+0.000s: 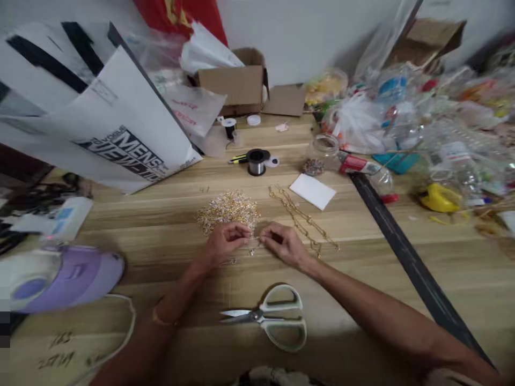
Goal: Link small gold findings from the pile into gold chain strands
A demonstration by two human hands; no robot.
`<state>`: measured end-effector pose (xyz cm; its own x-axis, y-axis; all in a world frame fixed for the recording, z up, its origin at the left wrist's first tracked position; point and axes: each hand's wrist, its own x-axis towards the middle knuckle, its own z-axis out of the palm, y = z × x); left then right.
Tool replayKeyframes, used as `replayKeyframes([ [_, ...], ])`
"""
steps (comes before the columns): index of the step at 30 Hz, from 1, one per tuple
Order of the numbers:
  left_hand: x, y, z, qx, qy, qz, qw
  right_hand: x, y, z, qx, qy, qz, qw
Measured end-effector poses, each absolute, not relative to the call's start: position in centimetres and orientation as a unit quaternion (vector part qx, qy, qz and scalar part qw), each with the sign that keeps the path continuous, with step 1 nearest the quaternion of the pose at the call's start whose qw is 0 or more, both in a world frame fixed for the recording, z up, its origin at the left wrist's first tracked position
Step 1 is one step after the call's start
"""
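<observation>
My left hand (pixel 229 241) and my right hand (pixel 282 244) face each other over the wooden table, fingertips pinched and a small gap between them. A thin silvery chain (pixel 252 251) with a small charm hangs between the two pinches, and part of it lies below my left hand. Just beyond the left fingers is a heap of tiny gold and silver jewellery pieces (pixel 227 209). Gold chains (pixel 300 214) lie stretched out past my right hand. Nearer to me rest scissors (pixel 261 316) with pale handles, their blades slightly apart.
Beyond the heap stands a wire spool (pixel 256 162). A white card (pixel 313 191) and a jar of beads (pixel 316 163) are to its right. A large paper bag (pixel 120 123) stands at left, above a purple-white appliance (pixel 72 276). Plastic bags (pixel 358 123) and bottles crowd the right side.
</observation>
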<state>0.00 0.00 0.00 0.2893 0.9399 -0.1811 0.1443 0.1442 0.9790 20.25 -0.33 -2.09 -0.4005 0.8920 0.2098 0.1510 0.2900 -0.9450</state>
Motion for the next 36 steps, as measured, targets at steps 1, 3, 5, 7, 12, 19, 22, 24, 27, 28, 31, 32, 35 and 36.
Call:
replayKeyframes([
  [1, 0.0, 0.0, -0.1, 0.561, 0.484, 0.344, 0.576, 20.2, -0.3, -2.1, -0.373, -0.697, 0.464, 0.400],
  [3, 0.0, 0.1, -0.2, 0.573, 0.479, 0.342, 0.570, 20.1, -0.3, -2.1, -0.373, -0.698, 0.463, 0.400],
  [5, 0.0, 0.0, -0.4, 0.589, 0.474, 0.337, 0.561, 20.0, -0.3, -2.1, -0.378, -0.700, 0.459, 0.397],
  [7, -0.1, 0.0, -0.6, 0.607, 0.469, 0.330, 0.550, 20.0, -0.3, -2.1, -0.384, -0.702, 0.455, 0.391],
  [12, -0.3, -0.1, -1.1, 0.644, 0.467, 0.311, 0.520, 20.1, -0.3, -2.2, -0.383, -0.706, 0.453, 0.388],
  [19, -0.1, -0.1, -1.1, 0.628, 0.469, 0.316, 0.534, 20.1, -0.3, -2.1, -0.389, -0.708, 0.444, 0.388],
  [22, -0.1, -0.1, -1.0, 0.627, 0.470, 0.325, 0.529, 20.1, -0.3, -2.1, -0.389, -0.708, 0.446, 0.385],
  [24, -0.1, 0.0, -0.9, 0.647, 0.470, 0.327, 0.504, 20.1, -0.3, -2.2, -0.389, -0.708, 0.446, 0.385],
  [27, -0.1, 0.0, -0.7, 0.688, 0.465, 0.324, 0.454, 20.1, -0.3, -2.3, -0.391, -0.707, 0.444, 0.387],
  [28, -0.1, 0.1, -0.6, 0.698, 0.464, 0.322, 0.441, 20.1, -0.3, -2.2, -0.392, -0.706, 0.445, 0.386],
  [31, -0.1, 0.0, -0.5, 0.713, 0.464, 0.322, 0.416, 20.1, -0.4, -2.1, -0.393, -0.705, 0.448, 0.385],
  [32, -0.1, 0.0, -0.5, 0.717, 0.465, 0.321, 0.410, 20.1, -0.4, -2.1, -0.392, -0.704, 0.449, 0.386],
  [35, 0.0, 0.0, -0.5, 0.722, 0.464, 0.316, 0.404, 20.0, -0.3, -2.0, -0.392, -0.704, 0.450, 0.386],
  [36, 0.0, 0.1, -0.5, 0.722, 0.464, 0.314, 0.407, 20.0, -0.3, -2.0, -0.392, -0.704, 0.450, 0.386],
])
